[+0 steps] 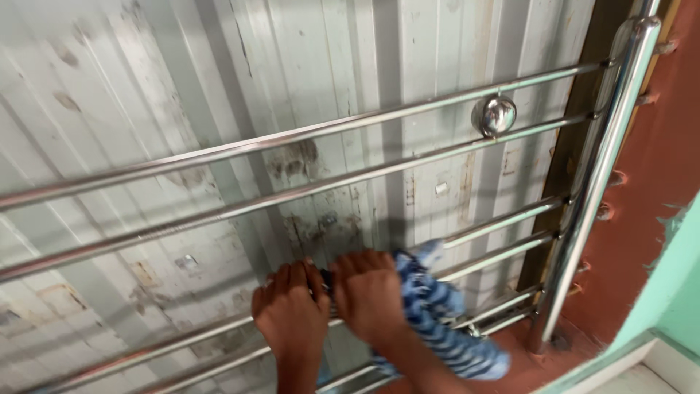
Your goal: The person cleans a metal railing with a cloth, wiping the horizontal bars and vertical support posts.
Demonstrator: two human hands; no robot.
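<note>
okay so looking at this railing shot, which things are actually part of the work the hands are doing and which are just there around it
In use:
- left hand, gripping a steel rail
- right hand, pressing the blue striped cloth onto the same rail
- steel railing with horizontal bars

Just around:
- round steel knob between the upper bars
- corrugated metal sheet behind
- red wall
- green ledge

I see soft daylight, glare on the steel rails (pixel 306 135), faint bar shadows, slight blur throughout.
</note>
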